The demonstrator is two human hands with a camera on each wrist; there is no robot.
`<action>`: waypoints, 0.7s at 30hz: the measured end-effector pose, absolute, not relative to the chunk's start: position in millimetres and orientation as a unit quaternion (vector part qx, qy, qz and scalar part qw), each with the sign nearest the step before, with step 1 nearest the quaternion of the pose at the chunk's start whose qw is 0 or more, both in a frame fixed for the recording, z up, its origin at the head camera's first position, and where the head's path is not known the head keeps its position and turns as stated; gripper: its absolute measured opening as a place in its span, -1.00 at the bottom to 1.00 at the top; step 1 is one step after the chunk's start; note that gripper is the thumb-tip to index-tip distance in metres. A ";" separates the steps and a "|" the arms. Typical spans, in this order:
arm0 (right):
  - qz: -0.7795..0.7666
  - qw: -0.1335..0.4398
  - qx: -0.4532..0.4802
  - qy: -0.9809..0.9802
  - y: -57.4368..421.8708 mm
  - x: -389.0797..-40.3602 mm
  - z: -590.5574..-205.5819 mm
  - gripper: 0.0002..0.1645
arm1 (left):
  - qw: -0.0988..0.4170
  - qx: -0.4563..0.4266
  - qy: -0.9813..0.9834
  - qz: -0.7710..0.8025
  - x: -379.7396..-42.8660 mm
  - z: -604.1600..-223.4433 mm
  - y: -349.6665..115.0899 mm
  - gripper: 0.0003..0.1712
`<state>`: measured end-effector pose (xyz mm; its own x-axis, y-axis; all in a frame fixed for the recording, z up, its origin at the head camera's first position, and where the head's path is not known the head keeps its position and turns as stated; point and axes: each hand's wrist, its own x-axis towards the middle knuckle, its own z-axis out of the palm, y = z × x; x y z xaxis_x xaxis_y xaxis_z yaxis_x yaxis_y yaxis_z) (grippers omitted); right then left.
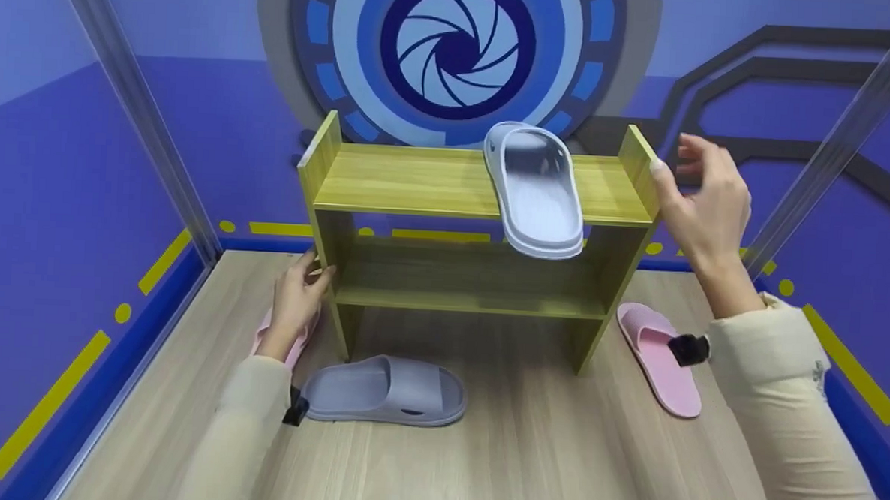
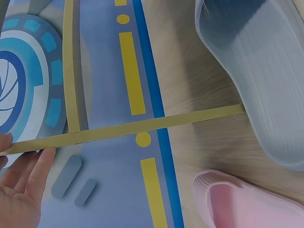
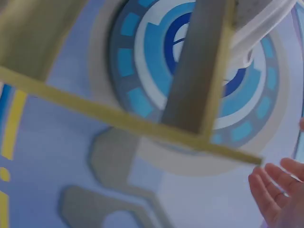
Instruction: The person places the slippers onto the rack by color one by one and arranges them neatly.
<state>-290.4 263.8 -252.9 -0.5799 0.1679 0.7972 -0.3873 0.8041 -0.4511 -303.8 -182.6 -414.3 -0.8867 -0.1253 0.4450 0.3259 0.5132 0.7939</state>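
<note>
A yellow-green wooden shoe rack [image 1: 410,181] stands upright on the table. My left hand [image 1: 300,296] pinches the front edge of its left side panel [image 2: 109,133], thumb on one side and fingers on the other in the left wrist view. By the top of the right side panel [image 1: 638,168] is my right hand [image 1: 710,201], fingers loosely bent and holding nothing; whether its thumb touches the panel I cannot tell. A pale grey-blue slipper [image 1: 541,194] lies on the top shelf, its heel jutting over the front edge. Its grey mate [image 1: 386,390] lies sideways on the table before the rack.
One pink slipper [image 1: 662,361] lies on the table right of the rack. Another pink slipper [image 2: 228,199] is at the left, partly hidden by my left arm in the head view. Blue printed walls [image 1: 188,118] with metal corner posts [image 1: 150,124] enclose the wooden tabletop [image 1: 518,464].
</note>
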 end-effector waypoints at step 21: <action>0.464 0.293 0.082 -0.832 287.0 -298.8 -410.3 -0.45 | 0.233 -0.060 -0.842 -0.483 -303.0 -415.0 -182.0 -0.67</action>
